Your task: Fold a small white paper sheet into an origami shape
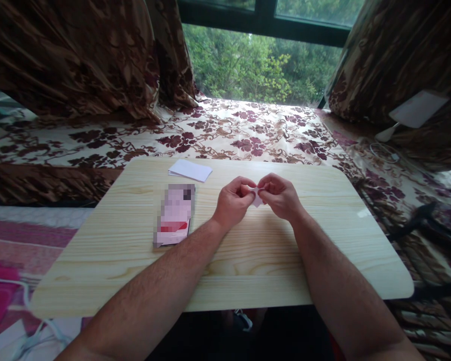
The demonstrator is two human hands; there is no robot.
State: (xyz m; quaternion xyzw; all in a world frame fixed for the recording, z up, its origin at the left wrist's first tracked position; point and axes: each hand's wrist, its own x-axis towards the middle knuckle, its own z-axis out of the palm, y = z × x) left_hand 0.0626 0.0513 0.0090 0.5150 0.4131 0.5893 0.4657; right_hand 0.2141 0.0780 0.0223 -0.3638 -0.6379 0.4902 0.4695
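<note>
A small folded piece of white paper [257, 199] is pinched between both hands above the middle of the wooden table [270, 271]. My left hand [233, 200] is closed on its left side, thumb and fingertips pressed together. From the other side, my right hand [281, 196] grips it the same way. The fingertips of the two hands nearly meet at the paper's upper edge. Much of the paper is hidden by the fingers, so its full folded shape cannot be made out.
A stack of white paper sheets [191, 170] lies at the table's back left. Nearer me is a phone [175, 213] with a pixelated screen, left of my forearm. A floral-covered ledge [244, 133] runs behind the table, with a white lamp [417, 109] at right.
</note>
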